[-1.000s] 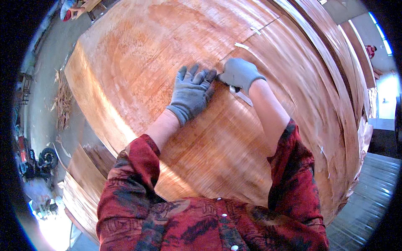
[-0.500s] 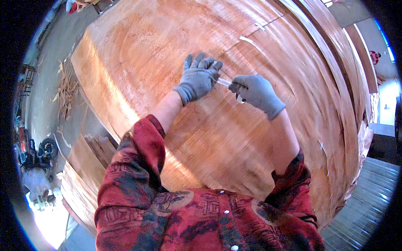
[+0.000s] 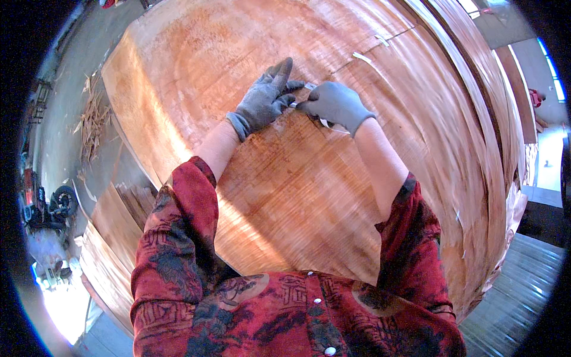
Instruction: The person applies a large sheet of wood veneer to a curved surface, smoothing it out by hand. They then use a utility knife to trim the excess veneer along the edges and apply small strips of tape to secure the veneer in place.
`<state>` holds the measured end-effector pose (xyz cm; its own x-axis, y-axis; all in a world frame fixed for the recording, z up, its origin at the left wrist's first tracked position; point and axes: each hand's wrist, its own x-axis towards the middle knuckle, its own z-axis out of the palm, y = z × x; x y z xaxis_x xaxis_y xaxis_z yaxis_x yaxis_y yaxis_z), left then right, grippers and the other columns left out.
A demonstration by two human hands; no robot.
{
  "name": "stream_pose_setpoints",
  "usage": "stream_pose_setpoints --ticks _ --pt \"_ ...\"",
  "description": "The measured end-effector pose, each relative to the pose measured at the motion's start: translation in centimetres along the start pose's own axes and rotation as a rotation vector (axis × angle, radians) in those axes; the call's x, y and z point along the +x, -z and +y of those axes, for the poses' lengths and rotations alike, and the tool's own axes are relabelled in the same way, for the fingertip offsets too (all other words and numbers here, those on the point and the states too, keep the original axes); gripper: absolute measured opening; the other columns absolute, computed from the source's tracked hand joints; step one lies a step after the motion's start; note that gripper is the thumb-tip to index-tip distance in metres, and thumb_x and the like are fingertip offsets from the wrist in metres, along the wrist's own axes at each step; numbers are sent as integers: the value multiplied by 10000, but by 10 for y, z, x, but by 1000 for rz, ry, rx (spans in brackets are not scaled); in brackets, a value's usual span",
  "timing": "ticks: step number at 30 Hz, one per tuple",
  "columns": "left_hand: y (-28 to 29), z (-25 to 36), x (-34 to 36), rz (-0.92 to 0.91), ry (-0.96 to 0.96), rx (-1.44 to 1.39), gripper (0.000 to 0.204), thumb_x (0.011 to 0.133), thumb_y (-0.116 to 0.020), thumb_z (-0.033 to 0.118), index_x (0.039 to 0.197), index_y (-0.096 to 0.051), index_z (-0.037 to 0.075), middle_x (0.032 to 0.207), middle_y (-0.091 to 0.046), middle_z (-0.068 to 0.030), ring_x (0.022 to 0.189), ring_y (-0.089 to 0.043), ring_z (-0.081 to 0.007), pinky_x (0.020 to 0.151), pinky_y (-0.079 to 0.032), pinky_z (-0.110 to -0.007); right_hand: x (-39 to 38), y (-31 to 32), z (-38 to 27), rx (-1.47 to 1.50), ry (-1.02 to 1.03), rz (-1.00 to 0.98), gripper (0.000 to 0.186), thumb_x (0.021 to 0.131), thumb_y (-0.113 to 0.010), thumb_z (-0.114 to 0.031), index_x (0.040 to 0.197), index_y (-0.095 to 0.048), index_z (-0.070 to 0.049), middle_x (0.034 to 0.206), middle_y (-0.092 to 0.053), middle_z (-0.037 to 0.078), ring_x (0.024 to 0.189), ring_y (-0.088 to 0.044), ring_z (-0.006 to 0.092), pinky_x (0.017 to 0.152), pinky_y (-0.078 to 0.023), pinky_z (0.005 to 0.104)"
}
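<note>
Both my hands wear grey work gloves and meet over a wide reddish-brown wood veneer sheet (image 3: 285, 178). My left hand (image 3: 262, 102) is tilted on its side, fingers stretched out and thumb spread apart, beside a white tape strip (image 3: 309, 87). Its thumb comes close to my right fingertips, where a small white bit shows. My right hand (image 3: 338, 106) is closed, pinching the tape; a loop of it (image 3: 334, 127) hangs out below the palm. The right fingers partly hide what lies between the hands.
Two short white strips (image 3: 361, 58) lie along a dark seam farther up the sheet. Layered veneer edges (image 3: 470, 77) rise on the right. Wood scraps (image 3: 94, 119) lie on the floor at left, near a dark wheeled machine (image 3: 62, 201). Corrugated sheeting (image 3: 514, 297) is at lower right.
My right hand has moved left and up to meet the left hand. The left hand has turned from lying flat onto its side. The taut tape between them no longer shows.
</note>
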<state>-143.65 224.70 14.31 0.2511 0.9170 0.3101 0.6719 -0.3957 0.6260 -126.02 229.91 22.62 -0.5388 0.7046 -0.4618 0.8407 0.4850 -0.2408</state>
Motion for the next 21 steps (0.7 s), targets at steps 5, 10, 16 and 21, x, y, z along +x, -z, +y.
stream_pose_setpoints --ticks 5,10,16,21 --pt "-2 14 2 9 144 368 929 776 -627 390 1418 -56 39 1437 -285 -72 1359 -67 -363 1101 -124 -412 -1 1 -7 -105 -108 105 495 737 -579 -563 812 -682 -85 833 -659 137 796 -636 307 720 -499 391" --pt "-3 13 16 -77 215 421 928 761 -631 254 1423 -6 73 1413 -328 -95 1356 -71 -380 1081 -132 -470 -9 12 -3 -102 -73 7 472 764 -565 -535 809 -681 -80 829 -661 122 783 -638 292 701 -496 405" --pt "-43 27 57 273 104 333 831 814 -544 261 1431 -11 98 1225 -513 -106 1326 -181 -394 1028 -188 -527 -4 8 13 -134 85 -68 298 767 -554 -353 838 -671 -88 829 -651 136 770 -630 298 669 -493 399" --pt "-63 23 55 322 26 626 784 832 -521 371 1426 -86 100 1210 -504 -140 1275 -290 -389 997 -246 -518 -31 -10 26 -28 181 143 272 754 -531 -258 887 -664 -62 808 -647 148 771 -624 306 666 -497 406"
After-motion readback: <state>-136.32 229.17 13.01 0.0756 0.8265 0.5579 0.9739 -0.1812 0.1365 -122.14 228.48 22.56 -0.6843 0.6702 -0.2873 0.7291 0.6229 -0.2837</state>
